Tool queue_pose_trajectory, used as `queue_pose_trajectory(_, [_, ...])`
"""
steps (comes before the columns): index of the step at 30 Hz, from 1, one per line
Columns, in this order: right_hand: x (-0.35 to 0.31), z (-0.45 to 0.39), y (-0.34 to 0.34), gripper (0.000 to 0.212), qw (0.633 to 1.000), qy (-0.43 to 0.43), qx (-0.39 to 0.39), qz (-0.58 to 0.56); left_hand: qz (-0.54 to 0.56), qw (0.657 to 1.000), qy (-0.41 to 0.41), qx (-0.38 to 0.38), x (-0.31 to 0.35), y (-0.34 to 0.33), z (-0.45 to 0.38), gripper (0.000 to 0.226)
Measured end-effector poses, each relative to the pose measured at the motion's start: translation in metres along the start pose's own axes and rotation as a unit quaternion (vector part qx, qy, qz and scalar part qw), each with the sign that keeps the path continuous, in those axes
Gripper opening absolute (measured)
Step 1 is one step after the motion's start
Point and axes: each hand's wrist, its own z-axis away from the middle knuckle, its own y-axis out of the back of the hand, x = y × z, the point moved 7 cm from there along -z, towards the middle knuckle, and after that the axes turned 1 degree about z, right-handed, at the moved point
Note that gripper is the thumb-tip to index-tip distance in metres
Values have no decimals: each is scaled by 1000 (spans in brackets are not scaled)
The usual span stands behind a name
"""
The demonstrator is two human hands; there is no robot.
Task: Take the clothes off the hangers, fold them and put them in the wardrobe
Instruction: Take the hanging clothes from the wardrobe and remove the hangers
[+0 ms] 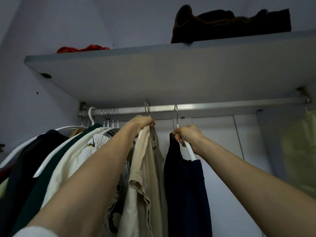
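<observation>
I look up at a metal rail (222, 104) under a wardrobe shelf. My left hand (141, 123) grips the top of a white hanger carrying a beige garment (145, 177), its metal hook still over the rail. My right hand (189, 135) grips the arm of a white hanger (190, 151) with a navy garment (186, 194), hook also on the rail. Both arms reach up from below.
Several more hangers with dark, green and cream clothes (56, 161) crowd the rail's left end. The shelf (153, 72) above holds a red cloth (83, 48) and a dark brown pile (229, 24). A pale green item (301, 151) hangs at far right.
</observation>
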Motion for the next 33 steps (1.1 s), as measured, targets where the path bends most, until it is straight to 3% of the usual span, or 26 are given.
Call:
queue_pose_trajectory(5, [2,1,1,13,1000,0,2,28,-180,984,-8,-7,-2,2,-1,27])
queue_pose_trajectory(14, [-2,-2,6,8,998,18,11,54,-163,983,-32,-80,2,-5,15,21])
queue_pose_trajectory(16, [-2,-2,4,9,998,26,13,53,-249,964,-79,-51,5,1,27,20])
queue_pose_trajectory(18, [-7,-2,4,10,998,37,18,54,-325,937,-121,42,4,13,33,24])
queue_pose_trajectory(21, [-20,-1,-3,8,997,54,25,38,-366,915,-122,121,-11,33,35,24])
queue_pose_trajectory(26, [-28,-8,-22,6,995,57,25,73,-410,896,-79,152,-27,55,46,34])
queue_pose_trajectory(29, [-27,-17,-41,4,994,52,14,92,-424,887,-113,146,-23,58,48,29])
queue_pose_trajectory(33, [-31,-27,-71,4,994,52,-11,97,-368,915,-135,97,-18,66,47,26])
